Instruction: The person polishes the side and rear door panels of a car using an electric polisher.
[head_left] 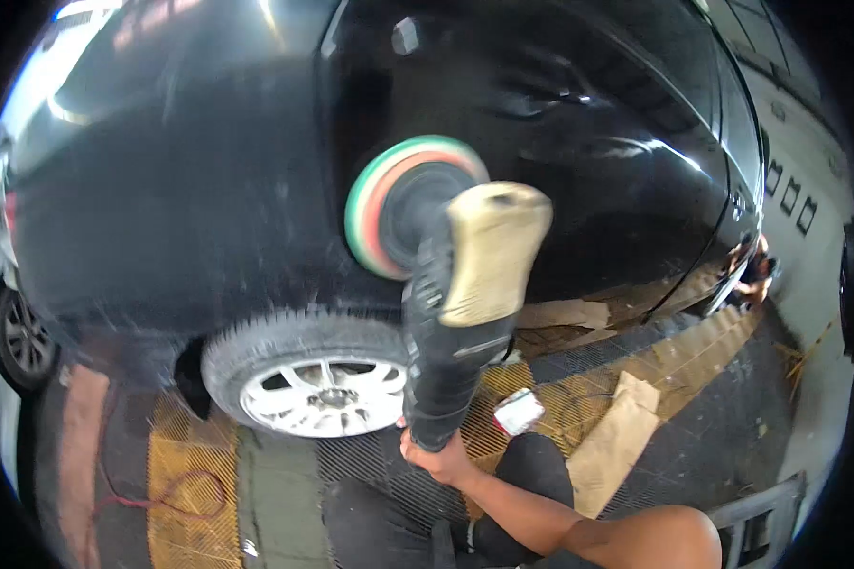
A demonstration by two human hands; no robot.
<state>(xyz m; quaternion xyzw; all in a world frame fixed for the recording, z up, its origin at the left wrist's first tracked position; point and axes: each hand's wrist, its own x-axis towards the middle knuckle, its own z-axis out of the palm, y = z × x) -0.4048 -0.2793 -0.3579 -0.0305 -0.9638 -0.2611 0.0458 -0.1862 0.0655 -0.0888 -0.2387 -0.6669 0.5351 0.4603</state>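
My right hand [438, 462] is wrapped round the rear handle of a car polisher [436, 351], which has a dark body and a pale cream cover over its head. The polisher's round pad [362, 211], with green, white and orange rings, lies against or very close to the black car's side panel [209, 190]; exact contact cannot be told. The pad looks blurred. Below it is the car's rear wheel [323, 398], with white spokes. Of my left hand nothing shows.
Flattened cardboard [617, 441] lies on the grated floor, near a small white and red packet [519, 412]. A red hose [176, 503] curls at the lower left. A grey plastic seat [754, 517] stands lower right. Another person [754, 270] crouches beyond the car's far end.
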